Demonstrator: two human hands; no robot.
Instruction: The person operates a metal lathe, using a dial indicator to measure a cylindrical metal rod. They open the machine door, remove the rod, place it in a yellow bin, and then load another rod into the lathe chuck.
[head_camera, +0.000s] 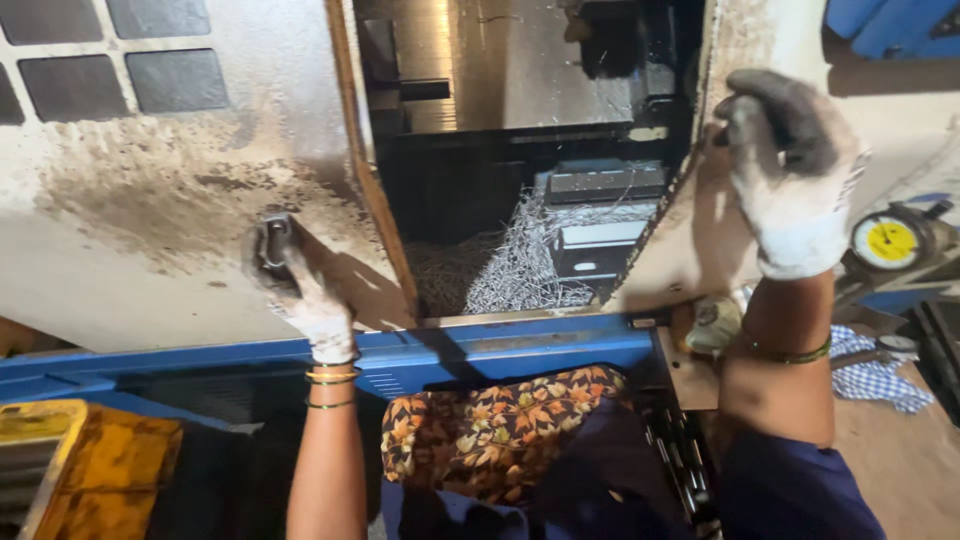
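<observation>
The person stands at a big machine with its sliding door (180, 200) pulled partly aside, both hands in stained white work gloves. The left hand (300, 290) is on the door's dark metal handle (272, 245), low on the grimy cream panel; the fingers are curled tight around it, though the glove hides just how they close. The right hand (790, 180) is raised against the edge of the right-hand panel (690, 240) of the opening, its dark-tipped fingers bent over that edge and pressed together, gripping it as far as I can tell from behind the glove.

Between the hands the opening is dim. A heap of silvery metal shavings (520, 265) lies on the machine's floor, against a blue-grey block (600, 215) whose shape is hard to read in the shadow. Higher up, the interior fades to black and is cut off by the top of the view.

The door's dark window panes (120, 60) are cropped at the upper left. To the right, a round dial gauge with a yellow face (888, 240) peeks out behind the right wrist, partly hidden. A checked blue cloth (875, 375) lies below it. Bangles (330, 385) ring the left forearm, and an orange crate (90, 465) sits half out of view at the lower left.
</observation>
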